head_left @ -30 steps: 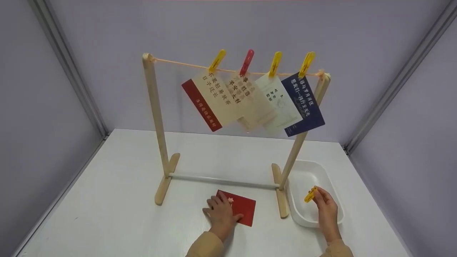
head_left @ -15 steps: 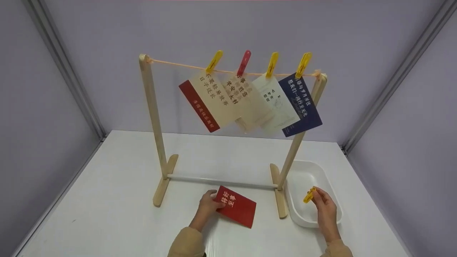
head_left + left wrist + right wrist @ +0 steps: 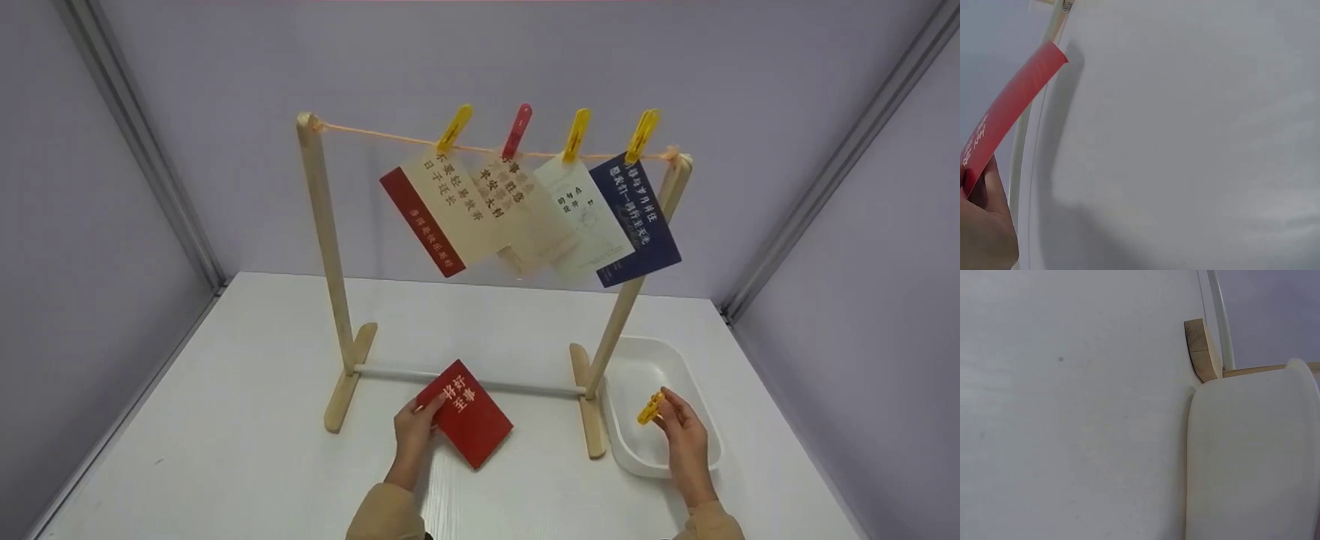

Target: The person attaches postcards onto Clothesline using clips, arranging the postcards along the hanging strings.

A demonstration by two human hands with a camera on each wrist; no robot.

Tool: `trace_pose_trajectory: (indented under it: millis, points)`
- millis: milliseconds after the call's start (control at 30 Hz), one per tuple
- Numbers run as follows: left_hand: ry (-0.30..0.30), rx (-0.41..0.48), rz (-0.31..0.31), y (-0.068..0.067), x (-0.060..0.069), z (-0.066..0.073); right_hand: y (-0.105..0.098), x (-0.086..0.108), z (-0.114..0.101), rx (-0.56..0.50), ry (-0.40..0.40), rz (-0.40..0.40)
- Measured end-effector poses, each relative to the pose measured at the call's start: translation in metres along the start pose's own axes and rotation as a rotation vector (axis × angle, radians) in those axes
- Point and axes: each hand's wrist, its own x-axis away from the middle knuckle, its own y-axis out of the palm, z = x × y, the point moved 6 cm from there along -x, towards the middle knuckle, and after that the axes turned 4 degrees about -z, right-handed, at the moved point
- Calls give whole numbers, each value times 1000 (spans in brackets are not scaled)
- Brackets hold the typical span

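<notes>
My left hand (image 3: 414, 433) pinches a red card (image 3: 477, 426) with light lettering by its left corner. In the left wrist view the red card (image 3: 1019, 93) is lifted off the table and casts a shadow, slightly bowed. My right hand (image 3: 686, 439) pinches a yellow clothespin (image 3: 650, 409) above the white tray (image 3: 709, 442). The right wrist view shows the tray's outer wall (image 3: 1252, 455), but the hand is barely visible at its edge. Behind the hands, a wooden stand (image 3: 330, 247) carries an orange string (image 3: 375, 135).
From the string hang a cream card (image 3: 450, 214) with a red band, a translucent card (image 3: 529, 217), a pale green card (image 3: 592, 225) and a navy card (image 3: 641, 217). Yellow clothespins and one red clothespin (image 3: 517, 131) hold them. The stand's white crossbar (image 3: 525, 387) runs low across the table.
My left hand went from lying flat on the red card to gripping its left corner, then turned and raised it leftward. The card now shows its lettering. My right hand stayed nearly still with the clothespin.
</notes>
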Motion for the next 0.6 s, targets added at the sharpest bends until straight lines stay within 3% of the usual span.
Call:
trace_pose_trajectory:
  millis: [133, 467, 600]
  points:
    - [-19, 11, 21, -3, 2, -3, 1, -1, 2, 16, 20, -16]
    - [-85, 2, -27, -7, 7, -5, 3, -3, 2, 1, 19, -28]
    - [-37, 4, -9, -9, 7, 2, 5, -3, -1, 13, 47, -62]
